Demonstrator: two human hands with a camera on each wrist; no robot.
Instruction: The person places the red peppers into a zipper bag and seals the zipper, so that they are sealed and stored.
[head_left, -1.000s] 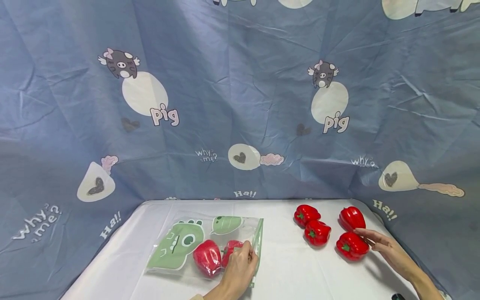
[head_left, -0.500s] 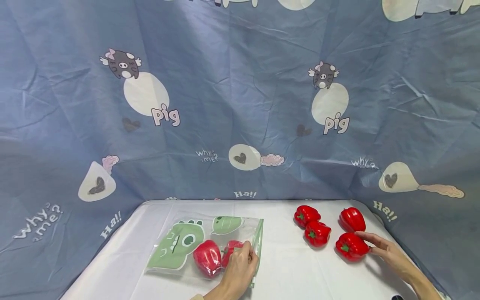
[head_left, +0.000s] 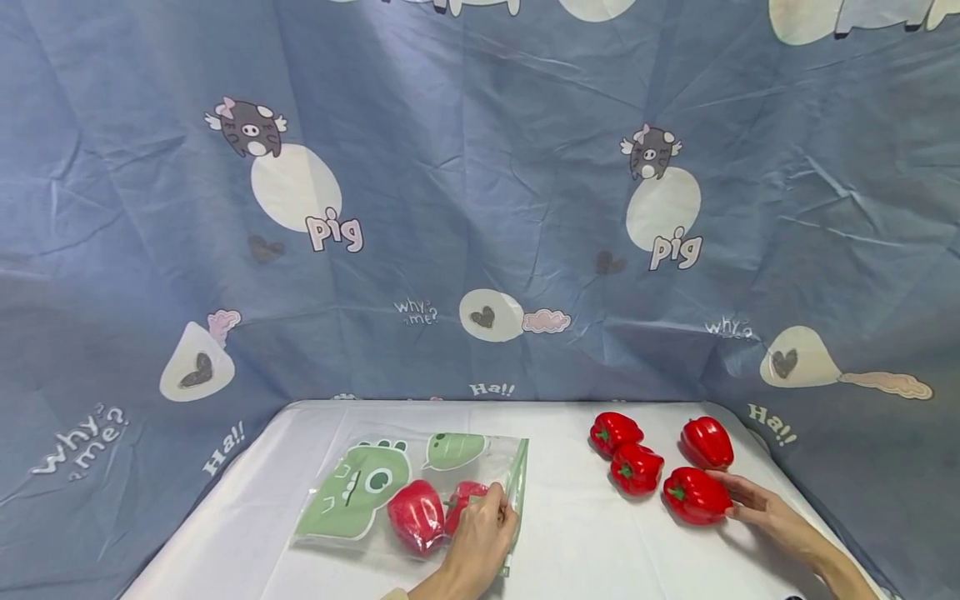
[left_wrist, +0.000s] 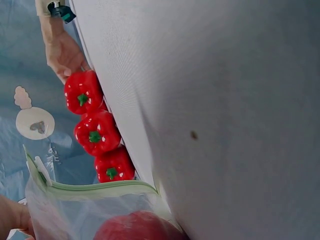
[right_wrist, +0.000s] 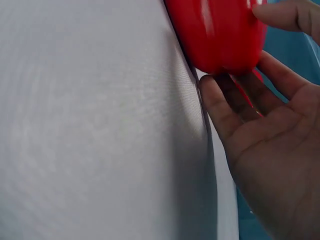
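A clear zip bag [head_left: 517, 467] with a green dinosaur print and green zip edge lies at left in the head view, two red bell peppers [head_left: 416, 517] inside it. Near the zip end my left hand [head_left: 480, 533] pinches the bag's film, partly covering one of these peppers. At right, my right hand [head_left: 772, 521] holds the blunt end of another red bell pepper [head_left: 696, 497] resting on the table. The right wrist view shows the thumb [right_wrist: 280, 14] on that pepper's side and the fingers under its end. In the left wrist view the bag's mouth [left_wrist: 105, 187] gapes slightly.
Two red bell peppers [head_left: 636, 468] touch each other left of the held one, and another single bell pepper [head_left: 707, 442] lies behind it. White cloth covers the table [head_left: 570, 542]. A blue printed curtain [head_left: 420, 208] stands close behind and at both sides.
My right hand has closed in on the nearest bell pepper, which has shifted slightly left, away from the one behind it. My left hand and the bag have stayed in place.
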